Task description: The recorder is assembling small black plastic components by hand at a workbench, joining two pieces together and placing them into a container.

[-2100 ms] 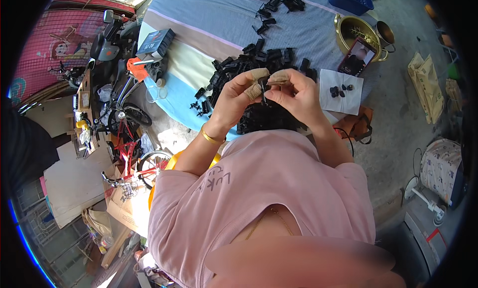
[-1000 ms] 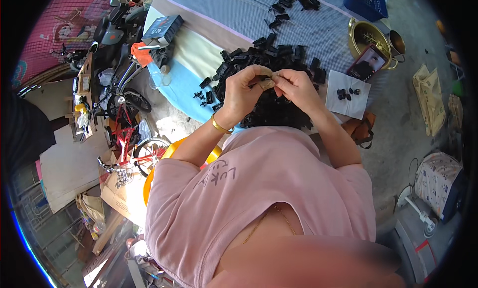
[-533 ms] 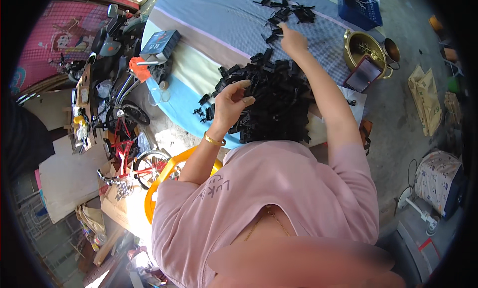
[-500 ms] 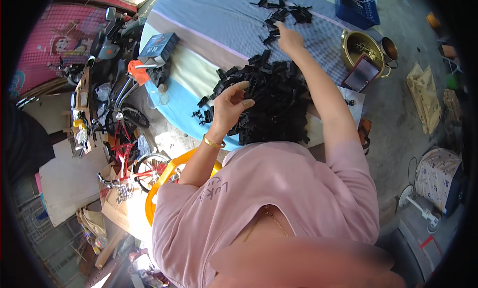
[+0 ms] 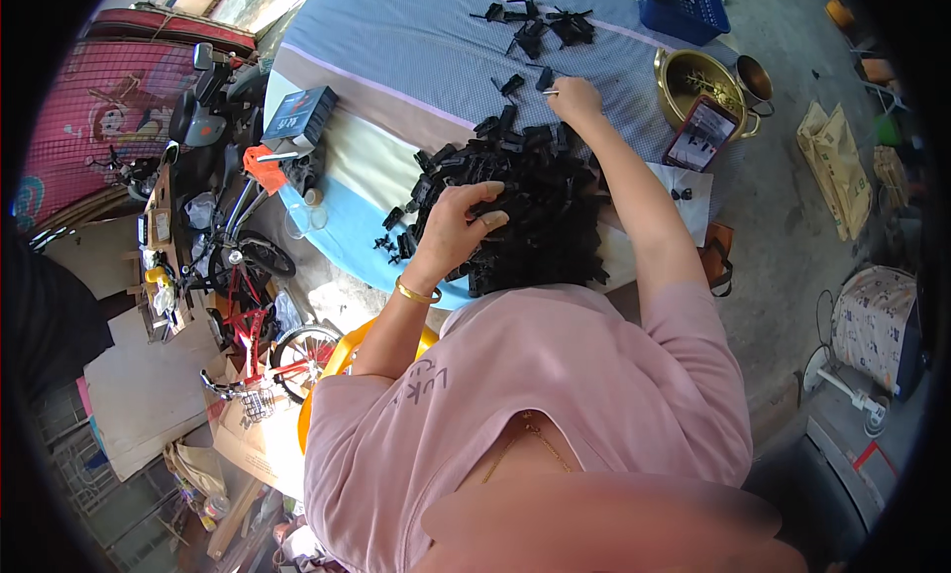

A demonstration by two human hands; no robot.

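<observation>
while the left hand [image 5: 458,219] curls loosely on the heap of black plastic parts [image 5: 535,211] — right hand [image 5: 575,100] grip unclear.

Bright sun falls on a bench [image 5: 396,68] with a striped blue and tan cloth. Far from the left hand [image 5: 458,221], on its left side, stand a red bike [image 5: 253,315] and a pink wall picture [image 5: 89,137]. Beyond the right hand [image 5: 575,98] sit a gold pot [image 5: 684,78] and a blue crate [image 5: 684,3]. To its right is grey floor [image 5: 783,207] with brown bags [image 5: 837,167].
</observation>
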